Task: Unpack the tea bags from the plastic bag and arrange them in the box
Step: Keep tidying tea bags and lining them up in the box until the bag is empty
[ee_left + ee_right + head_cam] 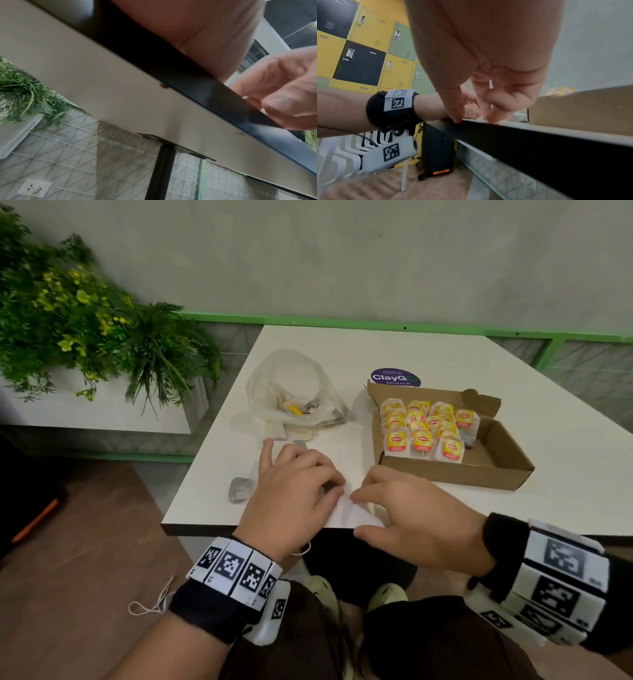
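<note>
Tea bags (423,430), papery with glossy yellow tags, fill the brown cardboard box (493,472); both hands' curled fingers (334,487) pinch one crumpled white wrapper (352,510) on the smooth counter (394,350).

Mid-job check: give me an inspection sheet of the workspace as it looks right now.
Surface: white table, black front edge.
Job's things: box open, left part filled with rows of tea bags; plastic bag left of it, some contents remain; loose tea bag near left edge.
Clutter: purple sticker behind box.
Grippers: left hand and right hand pinch a white tea bag at the front edge.
Cables: white cord hanging from left wristband.
Surroundings: plants, lockers, floor.
</note>
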Action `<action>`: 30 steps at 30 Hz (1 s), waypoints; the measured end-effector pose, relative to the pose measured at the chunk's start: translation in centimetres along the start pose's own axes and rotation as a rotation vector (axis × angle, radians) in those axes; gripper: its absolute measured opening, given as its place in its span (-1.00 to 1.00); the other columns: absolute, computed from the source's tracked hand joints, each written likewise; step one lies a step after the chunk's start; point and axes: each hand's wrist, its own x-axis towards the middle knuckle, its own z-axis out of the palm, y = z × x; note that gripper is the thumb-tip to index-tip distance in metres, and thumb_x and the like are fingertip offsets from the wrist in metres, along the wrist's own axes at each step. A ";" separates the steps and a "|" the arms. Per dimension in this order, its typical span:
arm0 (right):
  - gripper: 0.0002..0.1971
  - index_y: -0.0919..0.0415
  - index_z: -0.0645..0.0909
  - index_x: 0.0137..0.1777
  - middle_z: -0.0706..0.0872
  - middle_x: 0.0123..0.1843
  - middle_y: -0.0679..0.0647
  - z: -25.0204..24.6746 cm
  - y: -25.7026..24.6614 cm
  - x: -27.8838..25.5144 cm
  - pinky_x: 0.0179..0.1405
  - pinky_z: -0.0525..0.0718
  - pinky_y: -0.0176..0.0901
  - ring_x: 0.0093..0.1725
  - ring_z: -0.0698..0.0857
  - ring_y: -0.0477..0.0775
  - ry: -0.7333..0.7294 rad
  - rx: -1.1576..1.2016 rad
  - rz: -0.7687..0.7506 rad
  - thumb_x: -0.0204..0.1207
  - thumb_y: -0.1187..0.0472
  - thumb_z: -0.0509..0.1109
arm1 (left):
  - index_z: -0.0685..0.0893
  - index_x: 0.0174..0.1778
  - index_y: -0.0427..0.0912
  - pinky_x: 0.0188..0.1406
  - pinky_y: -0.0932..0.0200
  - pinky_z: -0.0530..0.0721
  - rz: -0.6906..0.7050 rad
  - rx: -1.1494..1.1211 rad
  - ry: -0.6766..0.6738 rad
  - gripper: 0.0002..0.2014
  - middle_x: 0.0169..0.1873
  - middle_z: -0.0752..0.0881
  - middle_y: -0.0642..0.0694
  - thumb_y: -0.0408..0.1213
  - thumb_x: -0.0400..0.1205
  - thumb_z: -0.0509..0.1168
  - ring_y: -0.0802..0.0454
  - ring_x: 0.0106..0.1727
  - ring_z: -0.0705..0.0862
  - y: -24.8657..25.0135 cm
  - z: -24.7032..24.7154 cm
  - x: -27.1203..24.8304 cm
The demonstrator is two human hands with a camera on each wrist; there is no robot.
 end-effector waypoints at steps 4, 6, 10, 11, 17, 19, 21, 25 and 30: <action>-0.58 -0.12 0.63 0.38 0.53 0.18 -0.19 0.7 0.3 -0.4 0.10 0.57 -0.19 0.05 0.57 -0.17 0.125 0.071 -0.008 0.55 -0.16 0.44 | 0.79 -0.09 0.23 0.69 -0.34 0.02 -0.025 -0.198 0.051 -0.91 -0.14 0.72 0.38 0.03 0.64 0.37 0.23 0.17 0.52 0.0 -0.3 -0.1; -0.63 -0.12 0.65 0.30 0.57 0.12 -0.20 0.7 0.3 -0.3 -0.07 0.49 -0.29 -0.12 0.53 -0.28 0.221 0.140 -0.016 0.52 -0.14 0.49 | 0.79 -0.10 0.25 0.69 -0.26 0.06 -0.063 -0.353 0.088 -0.94 -0.14 0.68 0.49 -0.05 0.63 0.42 0.32 0.16 0.53 0.0 -0.5 0.0; -0.74 -0.04 0.62 0.17 0.64 0.05 -0.20 0.1 -0.3 0.7 -0.19 0.42 -0.36 -0.20 0.53 -0.35 0.359 0.208 -0.044 0.55 -0.07 0.49 | 0.73 -0.16 0.41 0.46 -0.26 0.46 -0.121 -0.478 0.124 -0.93 -0.10 0.69 0.47 0.05 0.57 0.41 0.31 0.17 0.55 0.1 -1.0 0.0; -0.78 -0.03 0.64 0.15 0.67 0.02 -0.20 -0.1 -0.4 1.1 -0.21 0.41 -0.39 -0.21 0.53 -0.35 0.368 0.214 -0.051 0.57 -0.02 0.48 | 0.73 -0.17 0.45 0.39 -0.20 0.52 -0.143 -0.493 0.117 -0.95 -0.13 0.71 0.34 0.13 0.54 0.37 0.23 0.17 0.57 0.1 -1.0 0.0; -0.89 -0.02 0.73 -0.19 0.66 -0.43 -0.32 -2.1 -0.2 2.9 -0.37 0.43 -0.46 -0.32 0.67 -0.27 0.360 0.389 0.079 0.57 0.16 0.46 | 0.82 0.00 0.19 0.34 -0.11 0.60 -0.216 -0.597 0.220 -0.73 -0.01 0.77 0.21 -0.20 0.52 0.29 0.09 0.29 0.63 -0.3 -1.7 -0.7; -0.90 0.06 0.72 -0.20 0.67 -0.41 -0.18 -3.1 0.1 2.9 -0.40 0.53 -0.29 -0.32 0.72 -0.11 0.340 0.448 0.138 0.55 0.19 0.44 | 0.81 0.00 0.02 0.33 -0.18 0.57 -0.177 -0.476 0.293 -0.68 0.01 0.76 0.22 -0.27 0.41 0.24 0.07 0.22 0.63 -0.5 -2.1 -1.4; -0.90 0.16 0.72 -0.20 0.66 -0.44 -0.06 -4.6 0.8 2.5 -0.55 0.54 -0.22 -0.44 0.68 -0.05 0.302 0.543 0.185 0.55 0.24 0.43 | 0.77 -0.02 -0.01 0.31 -0.21 0.50 -0.126 -0.231 0.268 -0.68 -0.04 0.70 0.18 -0.17 0.36 0.23 0.02 0.11 0.59 -0.6 -2.3 -2.2; -0.93 0.24 0.76 -0.17 0.62 -0.49 0.02 -9.3 4.1 1.3 -0.58 0.47 -0.20 -0.53 0.55 -0.04 0.284 0.531 0.277 0.53 0.30 0.48 | 0.80 -0.05 0.04 0.38 -0.25 0.38 -0.101 0.091 0.070 -0.68 -0.08 0.60 0.14 0.01 0.37 0.29 -0.03 0.06 0.54 -0.4 -2.3 -3.7; -0.90 0.17 0.78 -0.22 0.65 -0.39 0.13 -14.2 11.0 0.3 -0.52 0.52 -0.15 -0.40 0.52 0.06 0.162 0.257 0.447 0.52 0.22 0.53 | 0.83 0.04 0.05 0.34 -0.21 0.38 0.089 0.123 0.039 -0.64 -0.02 0.64 0.15 0.06 0.40 0.35 -0.04 0.07 0.59 -0.9 -2.3 -4.2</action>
